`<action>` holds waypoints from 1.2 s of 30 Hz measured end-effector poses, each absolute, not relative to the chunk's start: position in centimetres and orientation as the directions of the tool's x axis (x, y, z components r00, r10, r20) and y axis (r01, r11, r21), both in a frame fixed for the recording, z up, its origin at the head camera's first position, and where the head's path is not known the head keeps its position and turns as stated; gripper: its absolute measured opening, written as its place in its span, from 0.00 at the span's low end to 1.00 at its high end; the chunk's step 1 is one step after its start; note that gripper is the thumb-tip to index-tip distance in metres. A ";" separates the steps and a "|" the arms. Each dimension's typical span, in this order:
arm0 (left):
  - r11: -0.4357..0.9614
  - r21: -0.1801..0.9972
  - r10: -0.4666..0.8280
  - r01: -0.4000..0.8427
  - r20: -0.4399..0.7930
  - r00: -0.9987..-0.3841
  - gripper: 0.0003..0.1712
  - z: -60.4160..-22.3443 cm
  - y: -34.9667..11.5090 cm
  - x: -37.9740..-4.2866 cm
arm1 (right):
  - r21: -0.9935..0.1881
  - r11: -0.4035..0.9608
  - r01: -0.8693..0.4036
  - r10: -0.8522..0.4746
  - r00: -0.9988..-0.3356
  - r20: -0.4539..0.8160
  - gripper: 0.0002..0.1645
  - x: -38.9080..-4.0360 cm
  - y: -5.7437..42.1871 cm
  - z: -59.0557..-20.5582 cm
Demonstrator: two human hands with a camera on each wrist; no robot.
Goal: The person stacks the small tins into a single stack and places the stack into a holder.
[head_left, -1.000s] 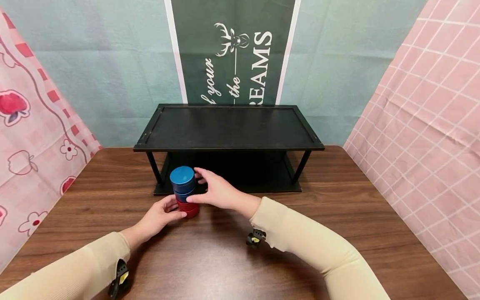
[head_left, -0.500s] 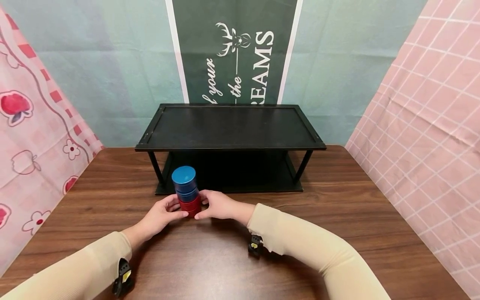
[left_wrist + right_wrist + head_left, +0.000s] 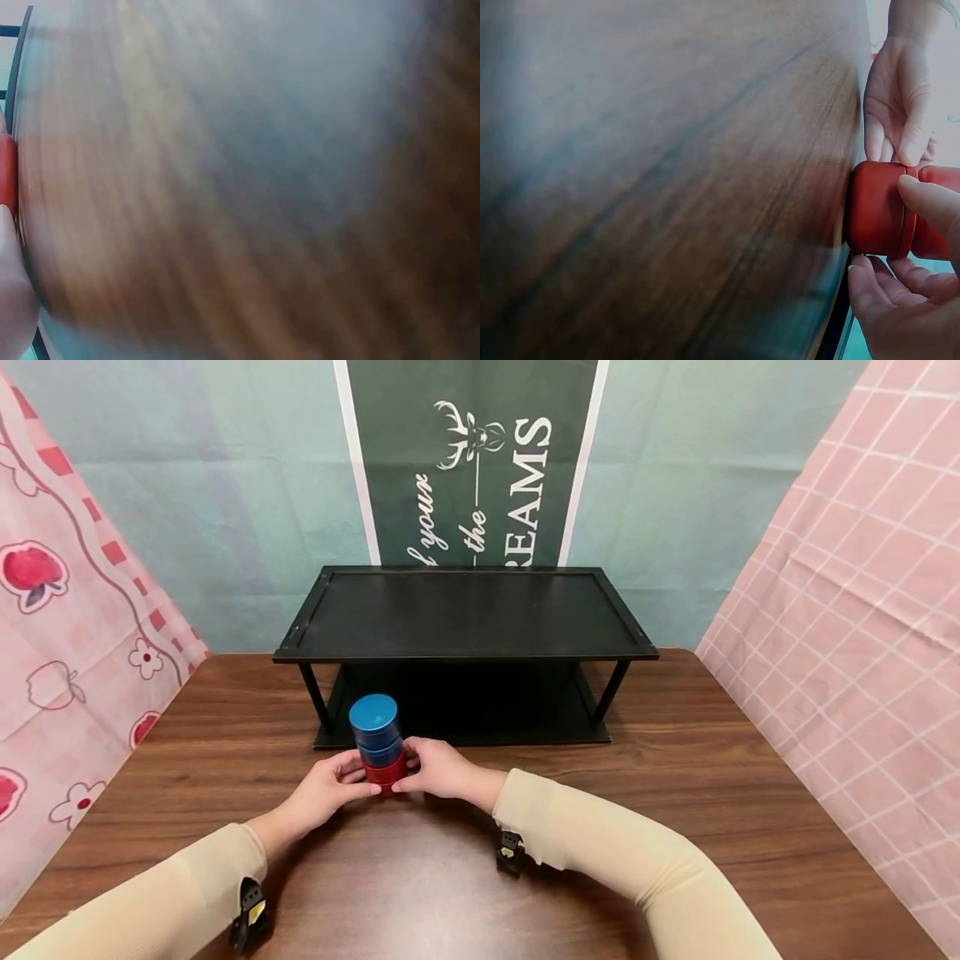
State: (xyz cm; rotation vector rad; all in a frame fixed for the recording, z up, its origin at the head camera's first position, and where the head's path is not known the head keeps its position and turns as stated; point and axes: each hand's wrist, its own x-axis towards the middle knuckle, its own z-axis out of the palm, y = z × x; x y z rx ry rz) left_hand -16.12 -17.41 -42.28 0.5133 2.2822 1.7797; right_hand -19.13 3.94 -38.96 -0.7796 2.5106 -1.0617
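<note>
A blue round lidded tin [image 3: 375, 727] stands on top of a red round tin [image 3: 386, 771], making an upright stack on the table just in front of the black rack. My left hand [image 3: 322, 789] holds the red tin from the left, thumb at the front and fingers behind. From the right, my right hand [image 3: 442, 768] grips the same red tin low down, its thumb tip close to the left thumb. In the right wrist view the red tin [image 3: 877, 206] shows a seam, with both hands around it. Only a sliver of it appears in the left wrist view.
The black two-level rack [image 3: 480, 614] stands at the back of the brown wooden table [image 3: 465, 893]. Its lower shelf [image 3: 487, 710] lies right behind the stack. Patterned cloths hang at the left, back and right.
My right hand has dropped from the blue tin to the red tin below and closed in on it. The left hand has stayed at the red tin; the view has shifted slightly.
</note>
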 end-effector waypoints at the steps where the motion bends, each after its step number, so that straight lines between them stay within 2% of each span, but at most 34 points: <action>1: 0.214 0.965 0.393 0.151 0.056 -0.918 0.32 -42.2 -17.3 -16.2 | -0.733 0.577 -0.360 -0.586 -0.808 -0.064 0.33 -19.1 4.1 -38.9; 36: 0.149 0.977 0.477 0.152 0.064 -0.877 0.33 -40.2 -10.6 -16.8 | -0.768 0.537 -0.350 -0.518 -0.855 0.028 0.29 -17.4 11.5 -37.7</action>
